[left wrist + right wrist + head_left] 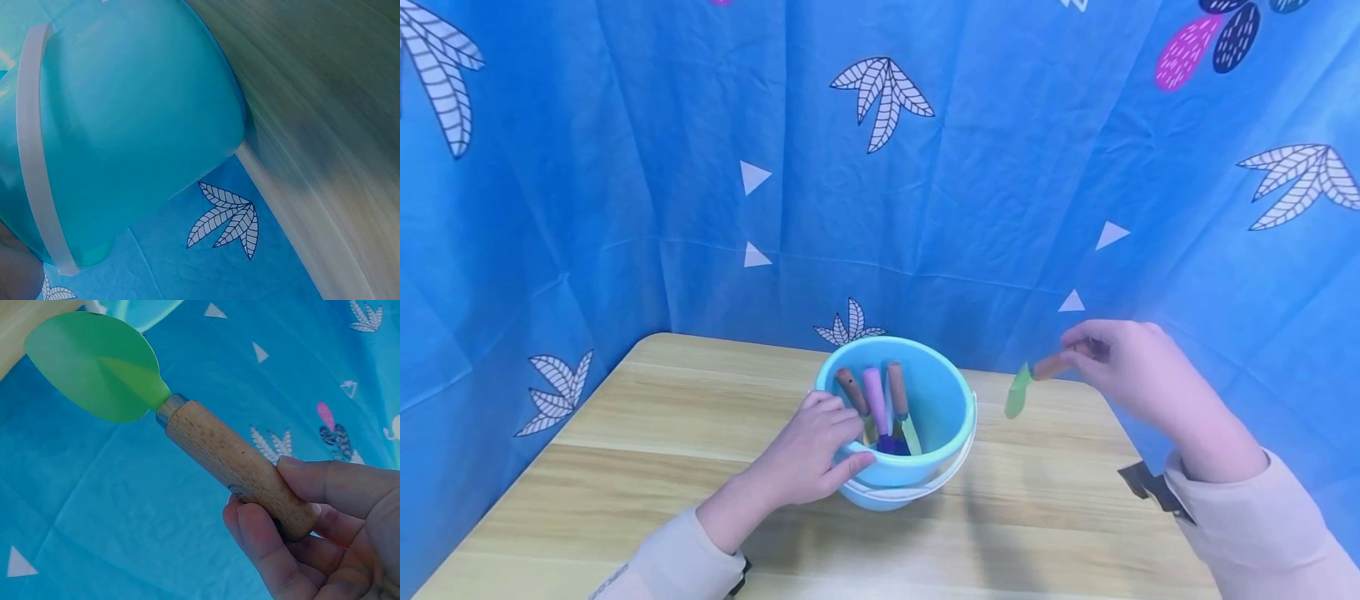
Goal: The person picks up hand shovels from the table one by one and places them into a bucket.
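A light-blue bucket [936, 400] with a white handle [34, 144] stands on the table. My left hand [812, 446] grips its near left rim, the thumb along the front; in the left wrist view only a bit of that hand shows at the lower left. Inside the bucket lean two tools with brown handles and a purple-handled tool [875, 400]; their lower ends are partly hidden. To the right of the bucket, my right hand [1135, 379] holds a small trowel [215, 450] in the air by the end of its wooden handle, its green leaf-shaped blade tilted down.
The wood-grain table [647, 450] ends at a blue patterned cloth [1000, 167] that hangs behind it and on both sides. Dark bands [1153, 487] show at the cuffs of both sleeves.
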Demonstrator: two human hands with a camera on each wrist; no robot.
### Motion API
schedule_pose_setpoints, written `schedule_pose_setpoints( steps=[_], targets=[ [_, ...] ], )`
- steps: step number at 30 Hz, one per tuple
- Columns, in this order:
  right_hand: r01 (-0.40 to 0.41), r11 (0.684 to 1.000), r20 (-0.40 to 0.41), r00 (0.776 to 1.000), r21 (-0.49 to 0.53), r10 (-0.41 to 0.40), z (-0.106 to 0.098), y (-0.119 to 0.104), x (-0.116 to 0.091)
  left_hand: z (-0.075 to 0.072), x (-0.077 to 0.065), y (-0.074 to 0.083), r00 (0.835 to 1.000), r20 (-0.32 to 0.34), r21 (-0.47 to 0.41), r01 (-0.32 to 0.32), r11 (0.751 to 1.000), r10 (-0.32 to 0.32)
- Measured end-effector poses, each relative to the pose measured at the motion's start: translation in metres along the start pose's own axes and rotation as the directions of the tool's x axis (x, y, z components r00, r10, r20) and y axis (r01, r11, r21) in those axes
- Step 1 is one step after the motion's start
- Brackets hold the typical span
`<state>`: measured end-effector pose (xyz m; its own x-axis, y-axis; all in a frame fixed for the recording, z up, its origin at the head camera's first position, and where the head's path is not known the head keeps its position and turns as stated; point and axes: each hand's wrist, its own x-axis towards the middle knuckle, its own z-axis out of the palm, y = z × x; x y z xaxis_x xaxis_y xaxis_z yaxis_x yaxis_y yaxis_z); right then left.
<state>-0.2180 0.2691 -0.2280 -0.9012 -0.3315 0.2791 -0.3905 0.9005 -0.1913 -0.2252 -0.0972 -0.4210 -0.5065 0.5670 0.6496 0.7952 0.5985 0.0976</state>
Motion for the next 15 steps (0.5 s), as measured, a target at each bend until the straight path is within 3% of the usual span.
schedule_pose_setpoints(
  steps=[15],
  targets=[
    [0.093, 0.996, -0.124, 0.988, -0.003, -0.092, -0.013, -0.021, 0.002, 0.000, 0.000, 0.000, 1.000, -0.007, 0.005, -0.005, 1.000, 0.005]
  ],
)
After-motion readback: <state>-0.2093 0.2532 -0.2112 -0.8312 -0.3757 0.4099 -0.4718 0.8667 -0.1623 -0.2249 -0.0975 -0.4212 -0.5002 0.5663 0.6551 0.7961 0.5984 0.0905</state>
